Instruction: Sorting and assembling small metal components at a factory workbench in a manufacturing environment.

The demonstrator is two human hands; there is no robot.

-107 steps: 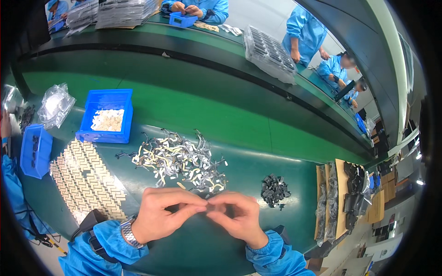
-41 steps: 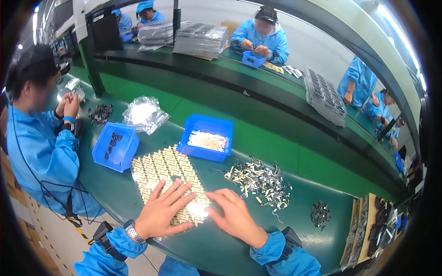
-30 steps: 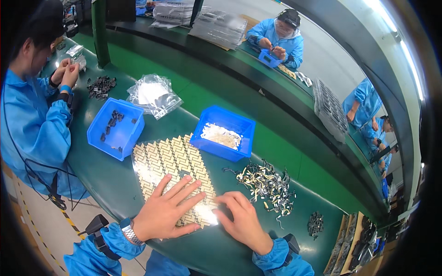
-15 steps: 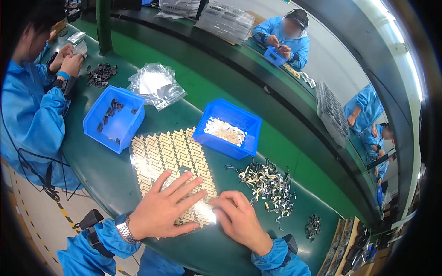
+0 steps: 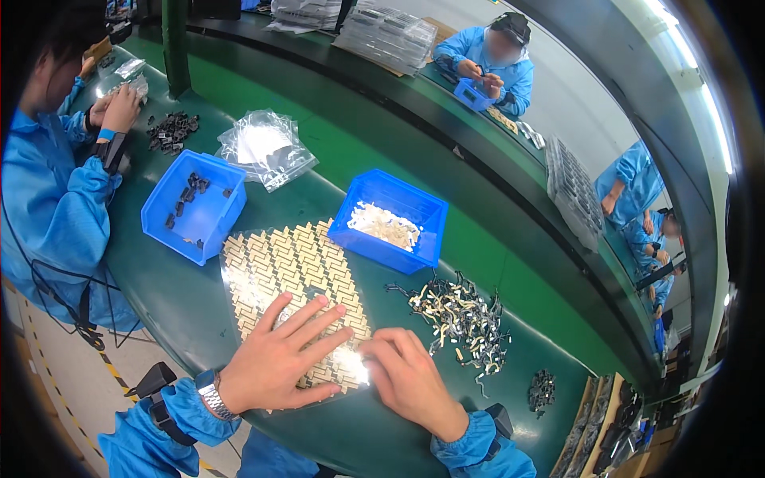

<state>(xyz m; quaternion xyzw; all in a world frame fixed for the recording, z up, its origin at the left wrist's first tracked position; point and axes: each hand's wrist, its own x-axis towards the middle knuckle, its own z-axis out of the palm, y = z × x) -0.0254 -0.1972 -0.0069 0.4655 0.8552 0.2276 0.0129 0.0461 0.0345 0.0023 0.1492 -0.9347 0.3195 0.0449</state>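
A clear sheet (image 5: 275, 259) covered with rows of small cream-and-gold strips in a zigzag pattern lies on the green table. Spread flat across its lower part is my left hand (image 5: 275, 358), fingers apart and pressing on the strips. At the sheet's right edge my right hand (image 5: 418, 382) has its fingers bent and drawn together, the tips touching or very near the outermost strips. Whatever sits between those fingertips is too small or hidden to make out. Just beyond the right hand lies a loose heap of small black, white and cream pieces (image 5: 462, 323).
Past the sheet stand a blue bin of white pieces (image 5: 386, 227) and a blue bin with a few black parts (image 5: 199, 227). Clear plastic bags (image 5: 267, 151) and black parts (image 5: 174, 131) lie farther off. Small dark parts (image 5: 542, 390) sit at right. A co-worker (image 5: 56, 191) works at left.
Both hands keep nearly the same place on the sheet, the right fingers curling slightly more. The whole view has shifted a little. At left the co-worker's hands have moved.
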